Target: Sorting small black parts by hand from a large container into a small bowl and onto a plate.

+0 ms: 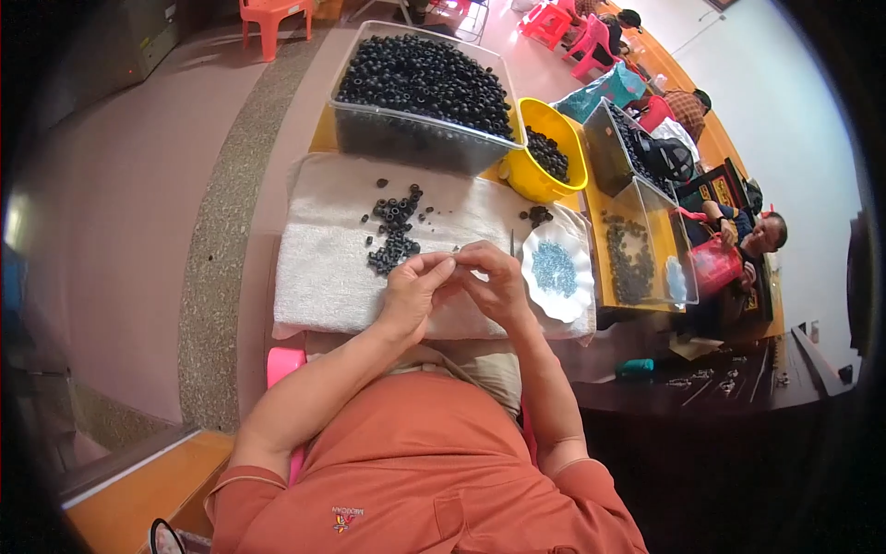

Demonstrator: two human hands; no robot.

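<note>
Over a white towel [323, 249], my left hand [411, 294] and my right hand [494, 282] meet, fingertips pinched together. Whatever sits between the fingers is too small and hidden to name. Just beyond my left hand lies a loose pile of small black ring-shaped parts [395, 222], with a few strays around it. To the right of my right hand stands a white dish with a wavy rim [576, 307], holding tiny light-blue pieces [554, 268]. A thin dark tool [512, 242] lies beside the dish, and a small dark cluster of parts [535, 216] rests beyond it.
A large clear bin [406, 138] heaped with black parts stands at the far edge, next to a yellow bucket [535, 185]. Further right are more clear bins [646, 235] and a seated co-worker [738, 231]. Pink chairs [591, 46] stand at the back.
</note>
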